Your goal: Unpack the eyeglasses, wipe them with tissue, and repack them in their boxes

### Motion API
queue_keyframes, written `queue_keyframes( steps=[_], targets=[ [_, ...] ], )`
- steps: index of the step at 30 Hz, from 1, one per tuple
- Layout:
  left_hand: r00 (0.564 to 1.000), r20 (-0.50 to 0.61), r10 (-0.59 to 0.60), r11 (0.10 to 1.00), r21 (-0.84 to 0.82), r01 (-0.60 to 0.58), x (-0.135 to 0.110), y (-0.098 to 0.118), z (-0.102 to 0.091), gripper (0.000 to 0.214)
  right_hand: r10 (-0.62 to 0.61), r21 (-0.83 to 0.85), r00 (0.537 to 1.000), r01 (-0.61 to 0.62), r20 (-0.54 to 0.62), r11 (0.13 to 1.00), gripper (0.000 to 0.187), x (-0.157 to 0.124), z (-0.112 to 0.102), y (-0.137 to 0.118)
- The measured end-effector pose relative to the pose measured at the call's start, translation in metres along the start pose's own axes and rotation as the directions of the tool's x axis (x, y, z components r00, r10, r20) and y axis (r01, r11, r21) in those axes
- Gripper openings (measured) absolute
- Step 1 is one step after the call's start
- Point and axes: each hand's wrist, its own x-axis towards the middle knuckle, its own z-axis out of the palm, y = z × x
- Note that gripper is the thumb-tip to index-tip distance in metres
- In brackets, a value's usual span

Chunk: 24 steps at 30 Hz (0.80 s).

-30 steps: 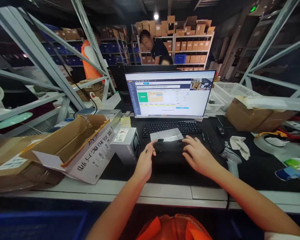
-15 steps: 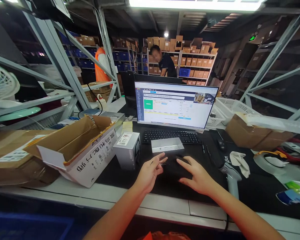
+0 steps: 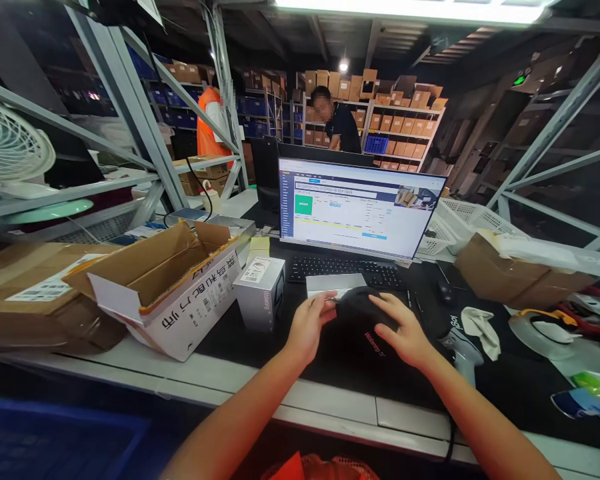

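A soft black pouch with reddish lettering is held between my two hands above the black desk mat. My left hand pinches its left end, where something small and thin shows at the fingertips. On the pouch's right side lies my right hand, thumb and fingers closed on the fabric. Just behind the pouch is a shallow white-grey box part, partly covered by it. To the left of my left hand stands a grey printed box with a white label on top.
An open white carton and a taped brown box fill the left side. Behind are a keyboard and monitor. A barcode scanner, mouse and white cloth lie right. Two people are beyond.
The black pouch has come up off the dark mat and its lettering now shows. My left hand has moved slightly right and up; my right hand has closed on the fabric. The view has shifted slightly.
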Motion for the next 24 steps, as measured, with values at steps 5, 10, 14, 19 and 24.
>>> queue_keyframes(
  steps=[5, 10, 14, 19, 24],
  targets=[
    [0.810, 0.584, 0.049, 0.705, 0.554, -0.442, 0.018, 0.021, -0.002, 0.082, 0.048, 0.041, 0.946, -0.065, 0.320, 0.997, 0.054, 0.035, -0.012, -0.010],
    [0.857, 0.512, 0.053, 0.687, 0.604, -0.404, 0.048, 0.019, 0.005, 0.054, 0.111, -0.121, 0.968, -0.085, 0.224, 0.989, 0.044, 0.063, -0.020, -0.018],
    [0.987, 0.087, 0.136, 0.920, 0.357, -0.158, 0.068, 0.006, 0.006, 0.048, 0.097, -0.192, 0.982, -0.127, -0.161, 0.973, 0.035, 0.054, -0.026, -0.024],
    [0.974, -0.228, -0.020, 0.998, -0.059, 0.007, 0.084, 0.009, 0.013, 0.045, 0.375, 0.058, 0.925, -0.379, 0.067, 0.924, 0.047, 0.041, 0.004, 0.000],
    [0.993, -0.116, -0.025, 0.999, 0.026, 0.028, 0.085, 0.001, 0.013, 0.049, 0.535, 0.573, 0.833, -0.373, -0.139, 0.730, 0.068, 0.072, 0.019, 0.040]
  ],
)
